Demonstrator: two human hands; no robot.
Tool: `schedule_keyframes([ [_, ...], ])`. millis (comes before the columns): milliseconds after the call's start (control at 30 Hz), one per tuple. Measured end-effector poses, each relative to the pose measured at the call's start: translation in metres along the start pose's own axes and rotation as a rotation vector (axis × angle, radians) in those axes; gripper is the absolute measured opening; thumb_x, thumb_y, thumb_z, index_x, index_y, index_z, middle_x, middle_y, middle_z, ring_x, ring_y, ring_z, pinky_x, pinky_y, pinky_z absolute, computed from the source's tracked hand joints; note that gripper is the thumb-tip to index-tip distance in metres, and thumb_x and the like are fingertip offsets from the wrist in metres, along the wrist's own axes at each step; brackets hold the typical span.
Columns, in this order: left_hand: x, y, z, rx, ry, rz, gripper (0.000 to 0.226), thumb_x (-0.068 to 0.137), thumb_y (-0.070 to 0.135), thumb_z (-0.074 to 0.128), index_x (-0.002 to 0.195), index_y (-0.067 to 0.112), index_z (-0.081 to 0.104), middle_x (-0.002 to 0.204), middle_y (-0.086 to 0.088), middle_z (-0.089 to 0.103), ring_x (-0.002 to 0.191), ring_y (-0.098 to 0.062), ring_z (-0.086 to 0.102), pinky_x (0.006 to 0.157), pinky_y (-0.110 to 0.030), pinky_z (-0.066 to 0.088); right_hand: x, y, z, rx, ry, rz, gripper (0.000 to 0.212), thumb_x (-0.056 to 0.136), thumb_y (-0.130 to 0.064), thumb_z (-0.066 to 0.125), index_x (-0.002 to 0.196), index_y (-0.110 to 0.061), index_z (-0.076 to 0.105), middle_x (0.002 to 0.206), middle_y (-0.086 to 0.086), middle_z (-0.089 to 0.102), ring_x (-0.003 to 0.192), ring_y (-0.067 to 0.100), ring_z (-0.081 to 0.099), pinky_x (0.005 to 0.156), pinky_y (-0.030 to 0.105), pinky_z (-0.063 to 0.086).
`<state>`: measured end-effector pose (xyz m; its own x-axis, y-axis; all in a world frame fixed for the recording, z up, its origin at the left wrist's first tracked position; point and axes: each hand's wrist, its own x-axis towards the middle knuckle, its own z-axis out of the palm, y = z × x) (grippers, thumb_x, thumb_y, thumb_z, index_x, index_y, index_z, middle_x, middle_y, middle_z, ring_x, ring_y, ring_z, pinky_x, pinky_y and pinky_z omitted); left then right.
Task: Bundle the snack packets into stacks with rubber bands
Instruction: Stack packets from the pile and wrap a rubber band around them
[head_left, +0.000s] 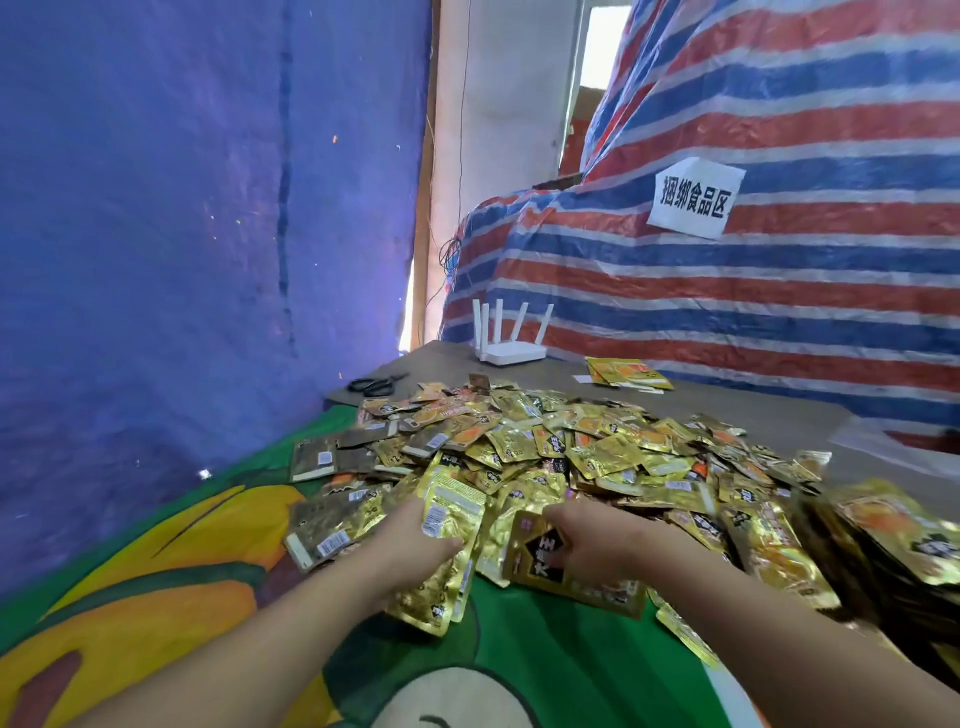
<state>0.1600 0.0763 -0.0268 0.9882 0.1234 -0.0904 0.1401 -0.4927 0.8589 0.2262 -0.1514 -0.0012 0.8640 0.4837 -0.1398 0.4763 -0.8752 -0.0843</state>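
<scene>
In the head view, the left hand (415, 540) grips a small stack of gold snack packets (447, 551) while the right hand (589, 545) pinches one packet (540, 558) from the heap (597, 457). The slick foil could let the stack fan apart before banding. The worktop (519, 654) carries a green printed cloth, with scissors (375, 385) and a router (511, 353) against striped tarpaulin (779, 291).

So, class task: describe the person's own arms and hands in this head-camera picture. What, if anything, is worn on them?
Both forearms come in from the bottom edge, bare as far as the picture shows: no sleeves in view. The left hand and right hand wear no gloves. No watch, bracelet or ring shows, though the fingers are partly hidden.
</scene>
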Motion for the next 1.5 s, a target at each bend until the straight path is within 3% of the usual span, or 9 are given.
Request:
schedule_keyframes([
  [233, -0.020, -0.006, -0.007, -0.112, 0.043, -0.018, 0.071, 0.092, 0.029, 0.067, 0.151, 0.017, 0.028, 0.150, -0.008, 0.043, 0.134, -0.028, 0.044, 0.111, -0.047, 0.038, 0.013, -0.033, -0.009, -0.104, -0.049, -0.167, 0.053, 0.093, -0.026, 0.064, 0.143, -0.018, 0.047, 0.160, -0.003, 0.028, 0.143, 0.025, 0.036, 0.117, 0.044, 0.035],
  [467, -0.039, -0.020, -0.032, -0.128, 0.156, -0.036, 0.060, 0.093, 0.030, 0.066, 0.145, 0.021, 0.036, 0.139, -0.003, 0.053, 0.122, -0.021, 0.052, 0.103, -0.039, 0.043, 0.014, -0.043, -0.007, -0.226, -0.065, -0.205, 0.037, 0.092, -0.029, 0.064, 0.127, -0.018, 0.058, 0.128, 0.000, 0.054, 0.113, 0.018, 0.053, 0.102, 0.034, 0.048],
  [633, -0.051, -0.013, -0.030, -0.236, 0.143, -0.018, 0.049, 0.092, 0.026, 0.067, 0.135, 0.022, 0.045, 0.123, 0.001, 0.063, 0.111, -0.019, 0.061, 0.090, -0.037, 0.051, -0.016, -0.030, -0.004, 0.226, 0.096, -0.108, 0.023, 0.095, -0.025, 0.064, 0.118, -0.028, 0.060, 0.111, -0.011, 0.061, 0.095, 0.006, 0.060, 0.084, 0.027, 0.057],
  [700, -0.057, -0.004, -0.022, -0.327, 0.100, -0.012, 0.036, 0.092, 0.023, 0.067, 0.124, 0.023, 0.050, 0.108, 0.003, 0.068, 0.097, -0.014, 0.065, 0.075, -0.031, 0.052, -0.036, -0.027, 0.000, 0.468, 0.204, 0.024, 0.041, 0.097, -0.030, 0.062, 0.136, -0.027, 0.052, 0.124, -0.005, 0.063, 0.099, 0.010, 0.063, 0.077, 0.030, 0.058],
  [767, -0.062, 0.003, -0.009, -0.429, 0.039, -0.016, 0.032, 0.093, 0.020, 0.067, 0.120, 0.023, 0.051, 0.108, 0.000, 0.069, 0.099, -0.018, 0.067, 0.086, -0.040, 0.054, -0.056, -0.024, 0.004, 0.539, 0.278, 0.135, 0.060, 0.097, -0.034, 0.061, 0.151, -0.023, 0.036, 0.144, 0.001, 0.053, 0.115, 0.020, 0.061, 0.087, 0.038, 0.057],
  [933, -0.078, 0.009, 0.029, -0.417, -0.024, 0.058, 0.025, 0.096, 0.019, 0.063, 0.117, 0.024, 0.051, 0.107, 0.001, 0.070, 0.096, -0.014, 0.068, 0.078, -0.032, 0.056, -0.093, -0.035, 0.017, 0.096, 0.104, 0.120, 0.034, 0.100, -0.033, 0.057, 0.129, -0.019, 0.046, 0.131, 0.003, 0.056, 0.113, 0.020, 0.055, 0.090, 0.034, 0.049],
  [1133, -0.101, 0.001, 0.051, -0.327, 0.027, 0.125, 0.028, 0.097, 0.023, 0.061, 0.119, 0.028, 0.044, 0.108, 0.006, 0.066, 0.093, -0.008, 0.064, 0.069, -0.022, 0.052, -0.102, -0.040, 0.024, 0.060, 0.128, 0.182, 0.044, 0.088, -0.018, 0.063, 0.127, -0.024, 0.044, 0.125, 0.003, 0.058, 0.110, 0.026, 0.059, 0.087, 0.042, 0.055],
  [1367, -0.116, 0.022, 0.053, -0.598, -0.093, 0.132, 0.019, 0.096, 0.024, 0.060, 0.112, 0.021, 0.051, 0.107, -0.002, 0.070, 0.095, -0.014, 0.069, 0.075, -0.034, 0.059, -0.125, -0.053, 0.030, 1.202, 0.666, 0.223, 0.019, 0.098, -0.029, 0.061, 0.113, -0.033, 0.050, 0.106, 0.001, 0.068, 0.080, 0.014, 0.073, 0.065, 0.037, 0.062],
  [1500, -0.128, 0.037, 0.072, -0.533, -0.118, 0.202, 0.021, 0.096, 0.022, 0.061, 0.110, 0.025, 0.046, 0.112, -0.001, 0.067, 0.103, -0.013, 0.064, 0.092, -0.039, 0.055, -0.139, -0.076, 0.046, 1.397, 0.728, 0.133, 0.016, 0.102, -0.040, 0.051, 0.108, -0.055, 0.054, 0.114, -0.021, 0.067, 0.098, -0.001, 0.066, 0.084, 0.029, 0.057],
])
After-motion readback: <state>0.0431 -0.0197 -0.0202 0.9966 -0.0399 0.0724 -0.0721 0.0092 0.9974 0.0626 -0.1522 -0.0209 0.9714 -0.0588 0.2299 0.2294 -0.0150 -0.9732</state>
